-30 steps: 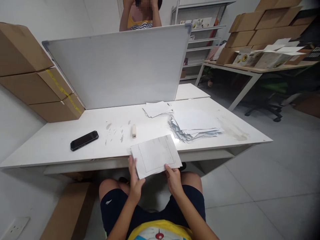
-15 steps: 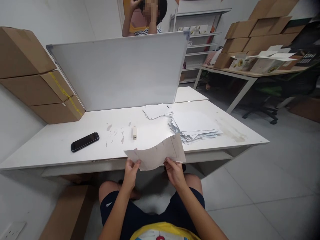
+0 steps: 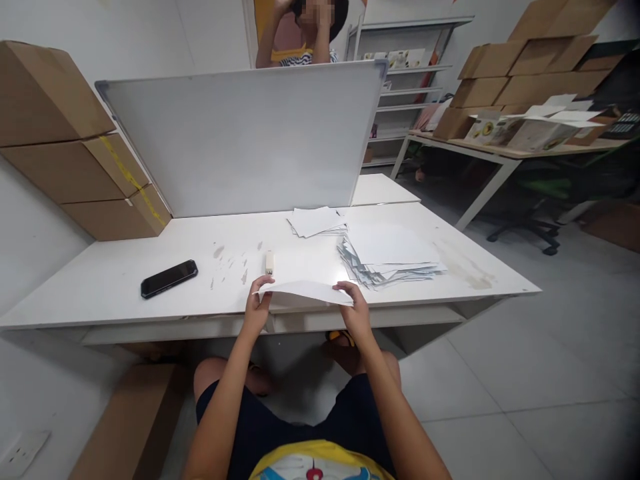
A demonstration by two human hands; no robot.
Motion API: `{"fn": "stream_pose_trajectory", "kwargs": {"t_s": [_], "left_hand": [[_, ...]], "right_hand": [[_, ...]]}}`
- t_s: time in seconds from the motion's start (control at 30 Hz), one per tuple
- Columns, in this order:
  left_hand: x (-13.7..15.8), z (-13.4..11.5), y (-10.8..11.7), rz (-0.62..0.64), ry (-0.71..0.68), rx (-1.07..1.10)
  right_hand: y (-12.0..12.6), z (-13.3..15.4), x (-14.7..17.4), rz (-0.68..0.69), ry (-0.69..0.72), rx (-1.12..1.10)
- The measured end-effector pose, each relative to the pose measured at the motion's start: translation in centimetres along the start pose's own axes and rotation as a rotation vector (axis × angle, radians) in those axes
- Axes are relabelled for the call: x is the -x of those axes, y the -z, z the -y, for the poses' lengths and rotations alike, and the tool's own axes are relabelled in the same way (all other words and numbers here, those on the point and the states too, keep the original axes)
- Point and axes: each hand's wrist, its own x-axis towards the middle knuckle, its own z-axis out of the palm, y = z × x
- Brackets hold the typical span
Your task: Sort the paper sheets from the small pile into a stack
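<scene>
A sheet of paper (image 3: 305,291) is stretched between my two hands at the front edge of the white desk (image 3: 170,267), seen almost edge-on and bowed up in the middle. My left hand (image 3: 259,308) pinches its left end, thumb below and fingers above. At the other end my right hand (image 3: 354,307) grips it the same way. Just beyond the left hand stands a small cream-coloured block-like object (image 3: 270,262); its kind is unclear. A thick stack of papers (image 3: 395,250) lies to the right, and a smaller pile of papers (image 3: 315,221) lies behind.
A black phone (image 3: 169,278) rests on the desk's left part. A whiteboard (image 3: 240,140) stands across the back, with a person (image 3: 305,57) behind it. Cardboard boxes (image 3: 125,167) are stacked at left. Another table (image 3: 480,148) with boxes is at right.
The paper has tipped from facing me, with printed lines showing, to nearly flat and edge-on. Both hands have risen slightly towards the desk, still holding it.
</scene>
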Motion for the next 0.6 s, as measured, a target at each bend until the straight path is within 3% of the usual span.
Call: {"fn": "stream_pose_trajectory", "kwargs": {"t_s": [0.1,0.3,0.5,0.6], "left_hand": [[0.4,-0.1,-0.6,-0.085,0.036,0.019],[1.5,-2.3,-0.6,-0.224,0.102,0.002],[2.9,-5.4,1.5,-0.389,0.135,-0.207],[2.5,-6.5,3.4,-0.342,0.226,-0.388]], "right_hand": [[-0.5,0.4,-0.2,-0.019,0.071,-0.006],[-2.5,-0.5,0.9,-0.082,0.024,-0.009],[-3.1,-1.6,1.9,0.136,-0.014,0.099],[-3.0,-0.6,1.1,0.213,-0.056,0.195]]}}
